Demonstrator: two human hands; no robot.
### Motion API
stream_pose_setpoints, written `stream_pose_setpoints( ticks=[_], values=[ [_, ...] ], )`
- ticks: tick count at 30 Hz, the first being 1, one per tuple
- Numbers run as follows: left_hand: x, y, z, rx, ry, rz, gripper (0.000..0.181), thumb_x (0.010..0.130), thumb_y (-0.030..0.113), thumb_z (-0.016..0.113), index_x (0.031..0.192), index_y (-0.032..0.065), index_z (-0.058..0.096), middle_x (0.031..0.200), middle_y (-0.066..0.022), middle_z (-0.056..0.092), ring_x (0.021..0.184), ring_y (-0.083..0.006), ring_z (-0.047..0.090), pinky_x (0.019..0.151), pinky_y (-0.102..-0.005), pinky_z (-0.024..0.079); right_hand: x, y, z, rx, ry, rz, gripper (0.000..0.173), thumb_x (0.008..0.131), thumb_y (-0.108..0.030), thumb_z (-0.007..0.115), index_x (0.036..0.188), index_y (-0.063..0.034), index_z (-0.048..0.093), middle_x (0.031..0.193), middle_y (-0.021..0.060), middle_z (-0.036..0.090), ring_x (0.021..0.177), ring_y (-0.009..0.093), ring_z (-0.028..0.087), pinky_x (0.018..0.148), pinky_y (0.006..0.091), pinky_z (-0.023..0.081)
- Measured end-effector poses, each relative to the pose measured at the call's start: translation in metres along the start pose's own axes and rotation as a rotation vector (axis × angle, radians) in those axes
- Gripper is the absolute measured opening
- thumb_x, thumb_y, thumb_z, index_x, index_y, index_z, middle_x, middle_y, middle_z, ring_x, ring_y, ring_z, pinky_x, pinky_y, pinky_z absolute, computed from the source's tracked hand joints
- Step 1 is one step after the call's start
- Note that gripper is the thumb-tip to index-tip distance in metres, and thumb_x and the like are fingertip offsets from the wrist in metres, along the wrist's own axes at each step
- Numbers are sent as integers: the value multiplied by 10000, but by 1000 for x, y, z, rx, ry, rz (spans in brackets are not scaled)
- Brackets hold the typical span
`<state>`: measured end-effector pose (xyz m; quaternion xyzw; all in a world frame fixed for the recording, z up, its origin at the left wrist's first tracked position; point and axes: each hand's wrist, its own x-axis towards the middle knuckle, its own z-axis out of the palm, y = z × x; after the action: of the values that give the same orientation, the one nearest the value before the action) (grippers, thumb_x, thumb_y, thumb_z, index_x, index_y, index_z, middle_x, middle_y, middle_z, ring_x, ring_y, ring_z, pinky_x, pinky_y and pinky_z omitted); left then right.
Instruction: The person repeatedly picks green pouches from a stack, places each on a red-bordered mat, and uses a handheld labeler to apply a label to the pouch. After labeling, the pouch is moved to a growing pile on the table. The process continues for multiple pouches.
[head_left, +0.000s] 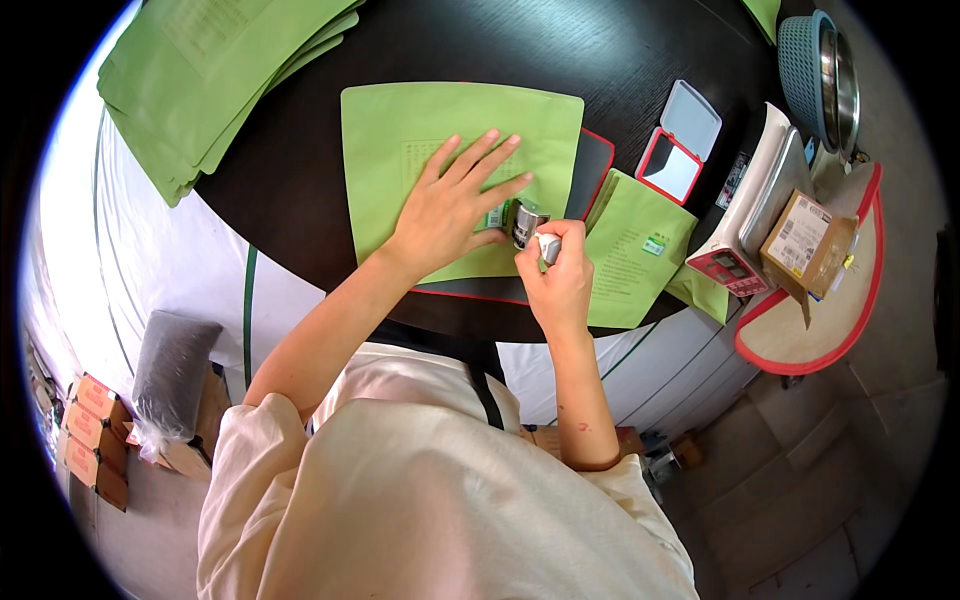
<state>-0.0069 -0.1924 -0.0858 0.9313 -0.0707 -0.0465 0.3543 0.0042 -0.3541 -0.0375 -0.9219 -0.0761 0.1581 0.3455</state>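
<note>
A green printed bag (390, 120) lies flat on a dark, red-edged mat (598, 161) on the black table. My left hand (450, 206) rests on the bag with its fingers spread, holding nothing. Just right of it, my right hand (559, 259) grips the white and grey handle of a metal-framed hand stamp (528, 221). The stamp's head is over the bag beside a small green and white label (497, 215); whether it touches the bag cannot be told.
Green bags (202, 82) are stacked at the upper left, others (634, 247) at right. Beyond these are an open stamp pad (673, 166), a weighing scale (750, 217) bearing an open cardboard box (802, 240), and a blue basket (804, 75) with metal bowls. A red-edged chair (795, 341) stands right.
</note>
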Motion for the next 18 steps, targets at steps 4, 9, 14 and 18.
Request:
stream_pose_setpoints(
  ticks=[4, 9, 14, 18],
  values=[
    [0, 0, 0, 1, -5, -3, 759, 550, 329, 785, 1251, 266, 501, 1419, -10, 318, 1304, -207, 300, 1065, -442, 255, 1, 3, 3, -22, 15, -16, 204, 757, -56, 612, 901, -36, 469, 675, 117, 560, 548, 263, 567, 501, 348, 453],
    [0, 0, 0, -6, -9, -5, 755, 553, 325, 783, 1251, 262, 500, 1422, -7, 312, 1307, -203, 296, 1068, -440, 253, 2, 4, 5, -56, 15, -43, 207, 754, -55, 613, 898, -36, 466, 675, 123, 558, 552, 275, 570, 498, 353, 456],
    [0, -1, 1, 1, -7, -3, 764, 547, 320, 786, 1252, 263, 499, 1422, -12, 313, 1305, -205, 300, 1063, -441, 259, 1, 6, 10, -65, 38, -52, 207, 751, -52, 612, 893, -31, 463, 677, 124, 562, 547, 279, 573, 489, 353, 460],
    [0, -1, 2, 2, 4, 3, 766, 543, 311, 788, 1251, 265, 500, 1420, -17, 316, 1300, -210, 307, 1058, -446, 265, 1, 9, 17, -70, 65, -88, 210, 748, -52, 615, 886, -25, 458, 685, 122, 568, 545, 281, 575, 487, 350, 466]
  ],
)
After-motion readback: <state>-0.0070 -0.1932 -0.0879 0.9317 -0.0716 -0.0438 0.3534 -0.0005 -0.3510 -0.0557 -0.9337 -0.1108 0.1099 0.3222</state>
